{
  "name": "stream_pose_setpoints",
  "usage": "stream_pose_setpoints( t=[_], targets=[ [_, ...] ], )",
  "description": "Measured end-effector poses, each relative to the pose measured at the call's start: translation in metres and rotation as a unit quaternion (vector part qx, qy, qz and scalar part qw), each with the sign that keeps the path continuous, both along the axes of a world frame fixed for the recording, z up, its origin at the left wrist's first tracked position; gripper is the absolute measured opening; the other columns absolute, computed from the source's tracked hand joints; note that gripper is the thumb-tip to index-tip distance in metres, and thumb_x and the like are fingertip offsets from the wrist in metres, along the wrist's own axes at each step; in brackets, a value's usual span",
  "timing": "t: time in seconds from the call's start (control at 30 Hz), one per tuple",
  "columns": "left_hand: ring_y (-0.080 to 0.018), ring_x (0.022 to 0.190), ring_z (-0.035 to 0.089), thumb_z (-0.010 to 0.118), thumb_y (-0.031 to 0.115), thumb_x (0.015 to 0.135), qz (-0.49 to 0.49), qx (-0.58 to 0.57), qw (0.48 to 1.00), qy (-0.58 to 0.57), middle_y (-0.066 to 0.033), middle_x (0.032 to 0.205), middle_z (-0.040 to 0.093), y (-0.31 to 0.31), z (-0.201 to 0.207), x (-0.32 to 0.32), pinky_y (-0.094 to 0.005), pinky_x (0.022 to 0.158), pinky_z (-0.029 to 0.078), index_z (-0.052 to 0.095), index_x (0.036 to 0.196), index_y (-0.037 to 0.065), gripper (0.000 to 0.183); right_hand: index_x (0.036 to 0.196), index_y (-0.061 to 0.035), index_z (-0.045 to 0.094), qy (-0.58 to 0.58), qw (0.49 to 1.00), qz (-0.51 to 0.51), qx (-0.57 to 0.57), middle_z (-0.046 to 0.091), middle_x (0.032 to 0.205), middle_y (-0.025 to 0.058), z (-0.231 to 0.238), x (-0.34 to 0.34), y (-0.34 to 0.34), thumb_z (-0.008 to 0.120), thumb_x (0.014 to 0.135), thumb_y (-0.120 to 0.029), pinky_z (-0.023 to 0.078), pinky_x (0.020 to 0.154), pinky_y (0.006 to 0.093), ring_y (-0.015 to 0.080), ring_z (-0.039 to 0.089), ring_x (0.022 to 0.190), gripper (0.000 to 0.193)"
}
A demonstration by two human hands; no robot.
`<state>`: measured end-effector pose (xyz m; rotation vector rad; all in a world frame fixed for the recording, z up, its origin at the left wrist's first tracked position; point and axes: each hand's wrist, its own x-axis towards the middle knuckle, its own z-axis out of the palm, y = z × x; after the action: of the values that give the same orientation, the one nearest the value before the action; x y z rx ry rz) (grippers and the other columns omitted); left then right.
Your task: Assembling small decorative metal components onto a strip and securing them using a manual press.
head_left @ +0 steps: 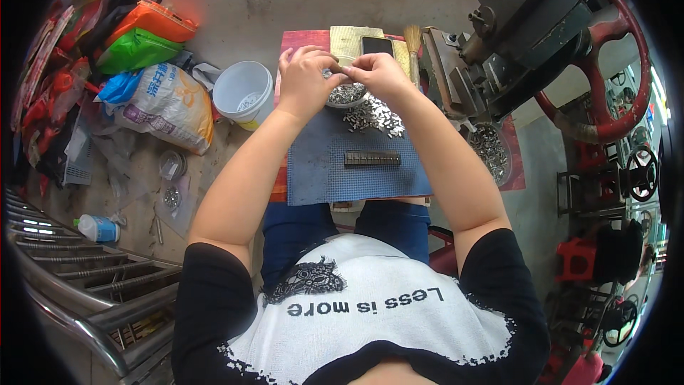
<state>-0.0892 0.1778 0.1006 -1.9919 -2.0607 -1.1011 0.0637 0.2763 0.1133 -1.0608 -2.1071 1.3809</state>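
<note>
My left hand (306, 80) and my right hand (383, 76) meet over a light bowl (343, 105) at the far part of the work surface. Fingertips of both hands are pinched together; whatever is between them is too small or hidden to name. Small shiny metal pieces (347, 93) fill the bowl, partly covered by my hands. A loose pile of similar metal pieces (374, 117) spreads beside it on a blue textured mat (310, 164). Nearer to me on the mat lies a dark, oblong metal block (372, 158) with a row of divisions, touched by neither hand.
Beyond my hands are a phone (377, 45), a yellow cloth (345, 33) and a brush (412, 40). A machine with a red handwheel (590, 64) stands right, above more metal pieces (490, 148). Leftward are a white bucket (226, 103), filled bags (167, 103) and a metal rack (92, 271).
</note>
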Motion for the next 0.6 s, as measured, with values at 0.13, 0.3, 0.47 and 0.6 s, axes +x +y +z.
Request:
stream_pose_setpoints(
  t=[0.13,0.3,0.47,0.6],
  targets=[
    [-0.0237,0.117,0.058,0.075,0.028,0.081,-0.03,0.084,0.996,-0.002,-0.0033,0.112,0.07,-0.011,-0.008,0.008,-0.0507,0.107,0.032,0.076,0.093,0.013,0.02,0.097,0.0009,0.07,0.057,0.998,-0.016,-0.027,0.068,0.084,0.0004,-0.001,0.009,-0.003,0.072,0.093,-0.021,0.045,0.064,0.0227,0.005,0.057,0.073,0.023],
    [-0.0291,0.108,0.061,0.073,0.017,0.082,-0.044,0.032,0.982,-0.179,-0.0113,0.107,0.07,-0.067,-0.008,0.022,-0.0404,0.093,0.045,0.074,0.098,0.006,0.02,0.094,0.0015,0.074,-0.095,0.991,0.091,-0.009,0.07,0.082,0.0048,0.006,0.044,-0.051,0.076,0.085,-0.021,0.05,0.072,0.027,0.0102,0.061,0.076,0.024],
    [-0.03,0.1,0.059,0.079,0.023,0.078,-0.026,-0.111,0.976,-0.187,-0.0109,0.098,0.065,-0.109,-0.038,0.055,-0.0409,0.089,0.045,0.072,0.096,0.005,0.026,0.089,-0.0014,0.076,-0.137,0.984,0.112,0.002,0.065,0.087,0.008,-0.016,0.054,-0.076,0.081,0.079,-0.018,0.051,0.073,0.0317,0.0174,0.063,0.081,0.02],
    [-0.0284,0.1,0.058,0.081,0.026,0.076,0.004,-0.088,0.987,-0.133,-0.0093,0.097,0.064,-0.113,-0.048,0.067,-0.0405,0.089,0.042,0.072,0.093,0.007,0.028,0.089,-0.0025,0.076,-0.13,0.985,0.106,0.045,0.066,0.087,0.0082,-0.029,0.057,-0.074,0.082,0.078,-0.02,0.051,0.072,0.0321,0.0176,0.063,0.079,0.021]
  ],
)
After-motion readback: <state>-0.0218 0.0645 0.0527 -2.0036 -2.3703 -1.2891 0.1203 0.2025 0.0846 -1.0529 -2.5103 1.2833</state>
